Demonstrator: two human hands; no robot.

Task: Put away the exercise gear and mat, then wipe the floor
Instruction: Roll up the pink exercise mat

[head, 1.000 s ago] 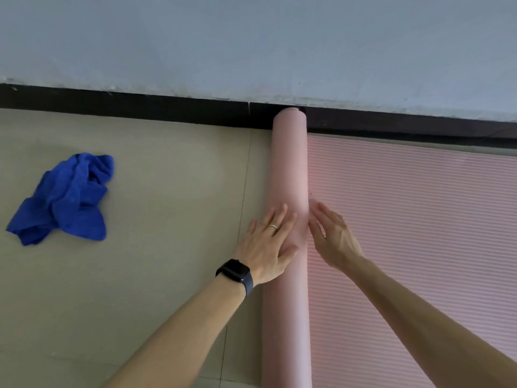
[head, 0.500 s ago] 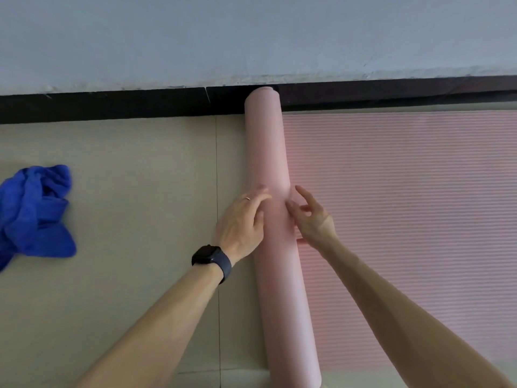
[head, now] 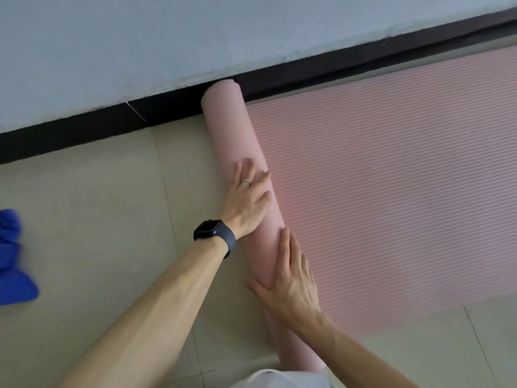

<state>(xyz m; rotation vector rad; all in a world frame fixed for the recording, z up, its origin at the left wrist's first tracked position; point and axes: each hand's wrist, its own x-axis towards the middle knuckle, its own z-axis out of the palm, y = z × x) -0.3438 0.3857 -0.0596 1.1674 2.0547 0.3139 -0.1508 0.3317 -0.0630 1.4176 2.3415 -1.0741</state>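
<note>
A pink ribbed exercise mat [head: 391,191] lies flat on the tiled floor, its left part wound into a roll [head: 232,130] that reaches the wall's black skirting. My left hand [head: 247,203], with a ring and a dark watch on the wrist, presses flat on top of the roll, fingers spread. My right hand [head: 292,278] lies flat lower down on the roll, at its seam with the flat mat, thumb out to the left. Neither hand grips anything.
A crumpled blue cloth [head: 12,261] lies on the beige floor tiles [head: 98,219] at the far left edge. The grey wall [head: 167,37] with black skirting [head: 84,133] runs behind the mat. White clothing [head: 279,379] shows at the bottom.
The view has tilted and shifted right, so the cloth slid toward the left edge. The roll has grown thicker. My right hand moved down the roll, nearer me, and both hands now lie flat.
</note>
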